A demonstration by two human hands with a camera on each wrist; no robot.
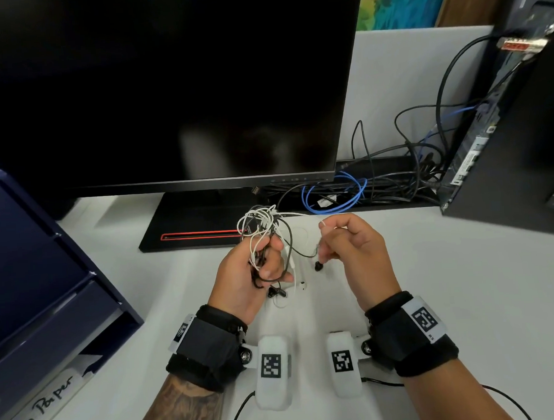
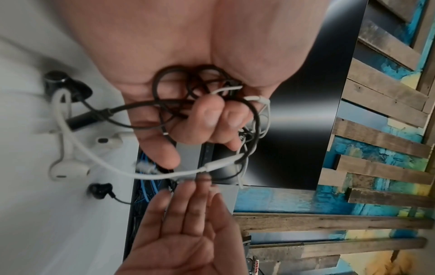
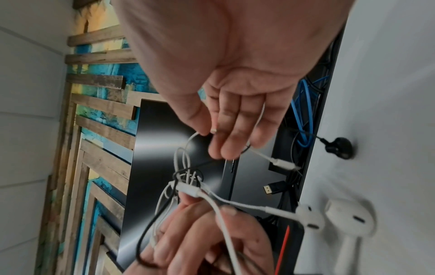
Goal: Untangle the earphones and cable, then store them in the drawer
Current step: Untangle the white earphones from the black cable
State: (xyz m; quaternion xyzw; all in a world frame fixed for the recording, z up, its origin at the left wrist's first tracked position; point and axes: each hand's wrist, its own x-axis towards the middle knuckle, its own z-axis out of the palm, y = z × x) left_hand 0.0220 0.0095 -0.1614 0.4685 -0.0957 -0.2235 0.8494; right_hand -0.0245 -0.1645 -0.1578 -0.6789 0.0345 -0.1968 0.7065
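The tangle (image 1: pixel 261 230) of white and black cords is held above the desk (image 1: pixel 434 298), just in front of the monitor stand (image 1: pixel 186 227). It is gripped in the left hand (image 1: pixel 252 280), whose fingers are curled round the bundle — judged to anchor the knot so that single strands can be drawn out. On the far side of the tangle from the drawer unit (image 1: pixel 38 270), the right hand (image 1: pixel 351 247) is raised; a thin white strand is pinched between its thumb and fingertips (image 3: pixel 221 148), the remaining fingers loosely bent.

Counted below the tangle:
- white earbuds (image 3: pixel 329 215) — two, hanging down to the desk;
- black earbuds (image 1: pixel 318 266) — two, one of them hanging from the right hand;
- white connector (image 3: pixel 282 164) — one.

Separation is judged barely begun; storage is not yet started.
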